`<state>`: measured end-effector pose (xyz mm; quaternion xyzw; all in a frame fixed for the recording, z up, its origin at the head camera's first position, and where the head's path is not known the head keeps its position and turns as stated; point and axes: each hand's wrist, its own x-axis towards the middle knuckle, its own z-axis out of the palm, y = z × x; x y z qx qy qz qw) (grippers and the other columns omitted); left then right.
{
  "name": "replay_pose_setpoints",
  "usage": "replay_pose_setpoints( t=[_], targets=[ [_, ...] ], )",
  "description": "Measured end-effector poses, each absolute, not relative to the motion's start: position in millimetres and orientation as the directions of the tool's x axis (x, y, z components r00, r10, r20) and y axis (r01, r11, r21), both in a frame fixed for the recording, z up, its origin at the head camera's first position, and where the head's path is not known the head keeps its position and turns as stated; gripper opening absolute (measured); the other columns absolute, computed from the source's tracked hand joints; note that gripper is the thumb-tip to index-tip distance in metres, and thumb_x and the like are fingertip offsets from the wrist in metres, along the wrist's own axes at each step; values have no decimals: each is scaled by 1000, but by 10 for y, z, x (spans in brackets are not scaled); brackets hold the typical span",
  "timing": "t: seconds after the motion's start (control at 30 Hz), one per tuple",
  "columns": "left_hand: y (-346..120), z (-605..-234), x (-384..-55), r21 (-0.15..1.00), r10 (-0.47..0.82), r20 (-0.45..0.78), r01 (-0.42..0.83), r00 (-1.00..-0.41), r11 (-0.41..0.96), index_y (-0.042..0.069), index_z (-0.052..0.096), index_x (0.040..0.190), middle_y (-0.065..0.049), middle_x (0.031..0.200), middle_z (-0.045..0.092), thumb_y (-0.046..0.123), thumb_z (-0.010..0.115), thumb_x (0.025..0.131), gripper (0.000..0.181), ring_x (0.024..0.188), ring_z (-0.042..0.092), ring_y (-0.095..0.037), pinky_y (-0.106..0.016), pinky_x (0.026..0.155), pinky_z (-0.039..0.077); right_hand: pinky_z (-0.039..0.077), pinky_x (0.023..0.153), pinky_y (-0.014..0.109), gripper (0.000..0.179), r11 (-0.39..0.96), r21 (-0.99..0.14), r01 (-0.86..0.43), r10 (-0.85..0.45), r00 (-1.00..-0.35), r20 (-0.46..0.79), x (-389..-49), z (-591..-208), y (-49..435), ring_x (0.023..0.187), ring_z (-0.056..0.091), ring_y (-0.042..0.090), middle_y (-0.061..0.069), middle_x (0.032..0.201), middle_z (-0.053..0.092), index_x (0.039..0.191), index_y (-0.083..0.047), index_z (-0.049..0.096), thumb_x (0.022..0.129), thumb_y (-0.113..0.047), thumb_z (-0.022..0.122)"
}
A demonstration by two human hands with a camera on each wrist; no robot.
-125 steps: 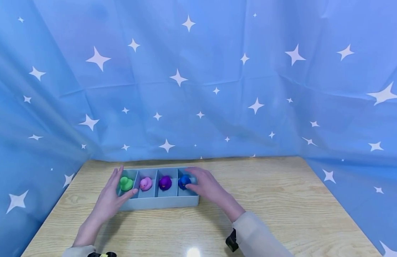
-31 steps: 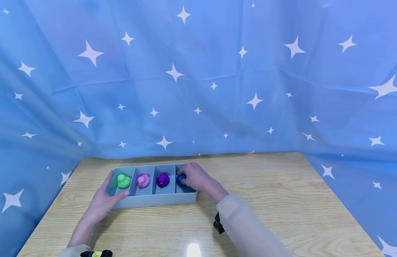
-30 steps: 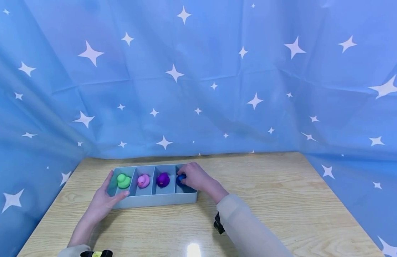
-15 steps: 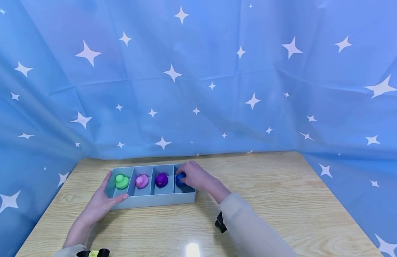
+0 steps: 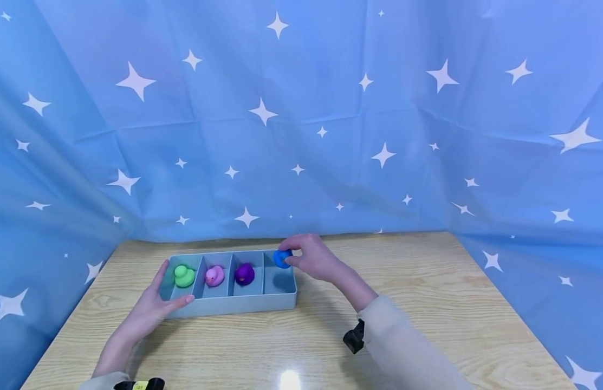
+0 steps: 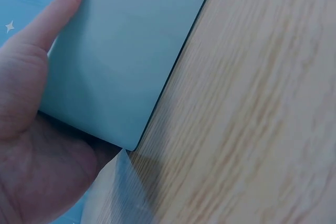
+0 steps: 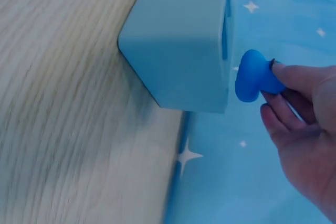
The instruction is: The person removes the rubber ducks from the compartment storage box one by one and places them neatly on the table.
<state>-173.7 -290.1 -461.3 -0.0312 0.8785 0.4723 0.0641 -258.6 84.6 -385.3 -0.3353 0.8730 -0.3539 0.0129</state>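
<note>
In the head view, my right hand [image 5: 313, 257] pinches a blue rubber duck [image 5: 281, 259] between thumb and fingers, above the right-end compartment of a pale blue-grey divided box [image 5: 233, 305]. The right wrist view shows the duck [image 7: 251, 76] clear of the box's outer wall [image 7: 178, 72]. My left hand [image 5: 149, 309] rests at the box's left end, its thumb along the front rim and fingers along the left side. Its thumb [image 6: 55, 17] lies against the box wall [image 6: 123, 51] in the left wrist view; the other fingers are mostly hidden there.
A green duck [image 5: 184, 276], a pink duck [image 5: 215, 276] and a purple duck [image 5: 245, 274] each sit in their own compartment. The box stands on a wood-grain table [image 5: 408, 303], near its back edge. Behind hangs a blue star-printed cloth [image 5: 330, 179].
My right hand has taken hold of the blue duck and lifted it out of the right-end compartment, up and slightly right. The left hand stays at the box's left end.
</note>
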Motion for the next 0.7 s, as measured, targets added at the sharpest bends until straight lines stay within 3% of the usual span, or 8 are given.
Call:
replay_pose_setpoints(
  t=[0.23,0.5,0.7],
  targets=[
    [-2909,-4627,-1730,822,8,-139,-111,-990,559,11,-17,162,-39,162,7,39,77,93,120,142,24,-60,-74,111,23,58,91,37,28,470,-679,-564,-578,-778,246,-2557,-3789,1029,106,71,30,18,122,70,121,5,72,94,6,70],
    [-2915,-4618,-1722,819,17,-128,-96,-992,566,11,-16,162,-40,162,7,40,76,93,119,143,19,-61,-75,110,23,57,94,43,27,485,-659,-575,-546,-788,285,-2601,-3895,1267,106,70,32,19,120,70,118,6,72,92,12,68],
    [-2905,-4608,-1721,818,15,-128,-96,-992,567,11,-16,162,-39,162,6,42,76,93,120,144,16,-62,-76,110,21,55,95,49,28,498,-692,-523,-524,-817,240,-2599,-4030,1411,108,69,34,19,116,71,116,8,71,90,14,67]
  ],
)
